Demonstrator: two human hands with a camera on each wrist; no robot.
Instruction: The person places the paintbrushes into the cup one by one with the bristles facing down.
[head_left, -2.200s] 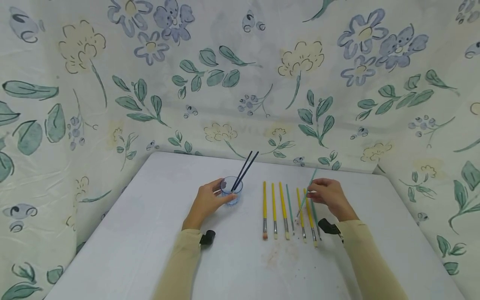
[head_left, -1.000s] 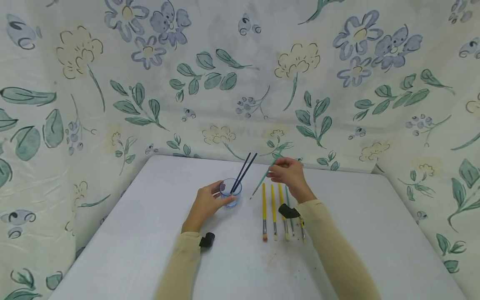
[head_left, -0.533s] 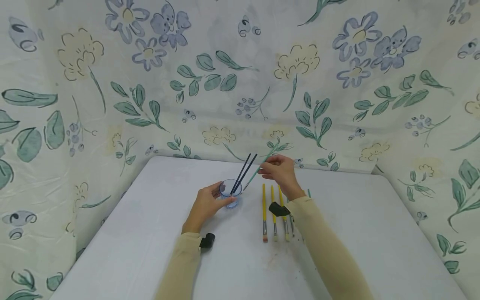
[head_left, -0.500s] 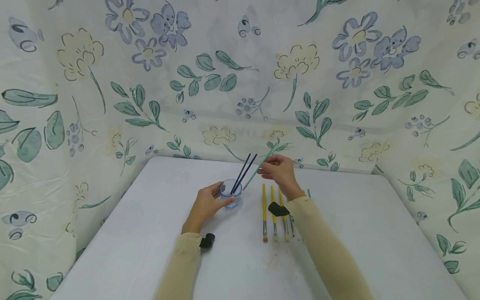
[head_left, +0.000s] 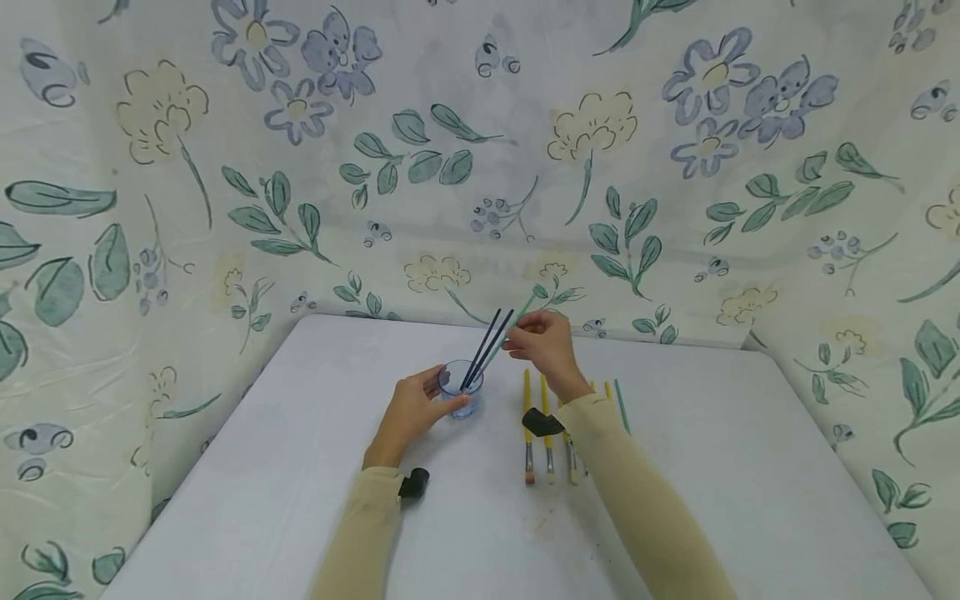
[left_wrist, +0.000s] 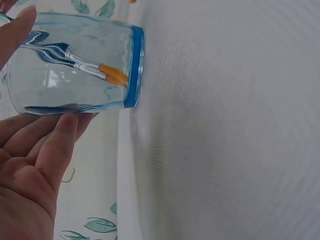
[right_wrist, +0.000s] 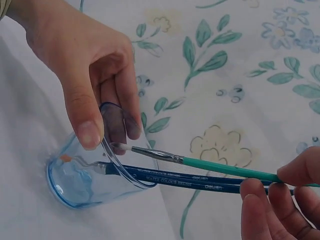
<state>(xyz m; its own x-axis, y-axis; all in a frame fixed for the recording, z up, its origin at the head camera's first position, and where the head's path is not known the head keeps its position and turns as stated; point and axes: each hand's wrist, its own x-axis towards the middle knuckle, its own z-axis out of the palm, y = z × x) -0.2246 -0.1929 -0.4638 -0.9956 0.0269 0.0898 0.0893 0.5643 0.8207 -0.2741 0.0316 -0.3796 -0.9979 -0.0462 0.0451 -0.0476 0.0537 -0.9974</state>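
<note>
My left hand [head_left: 408, 408] grips a clear, blue-tinted glass [right_wrist: 80, 187], thumb near the rim on one side and fingers on the other. Two dark blue watercolour brushes [right_wrist: 165, 179] lean in it, orange bristles [left_wrist: 114, 75] down by its base in the left wrist view. Between thumb and fingers my right hand [head_left: 550, 348] pinches a green-handled paintbrush [right_wrist: 220, 167]. Its pale bristle end sits at the mouth of the glass in the right wrist view, and its handle runs close alongside the blue ones.
Several yellow-handled brushes [head_left: 528, 417] and a green one [head_left: 622, 407] lie in a row on the white table [head_left: 285, 433], partly hidden by the right forearm. Reddish smudges [head_left: 544, 523] mark the table. A floral sheet [head_left: 450, 200] hangs behind.
My right hand has carried the green paintbrush leftward from over the row of brushes, bringing its bristle end to the mouth of the glass. The left hand keeps holding the glass in place.
</note>
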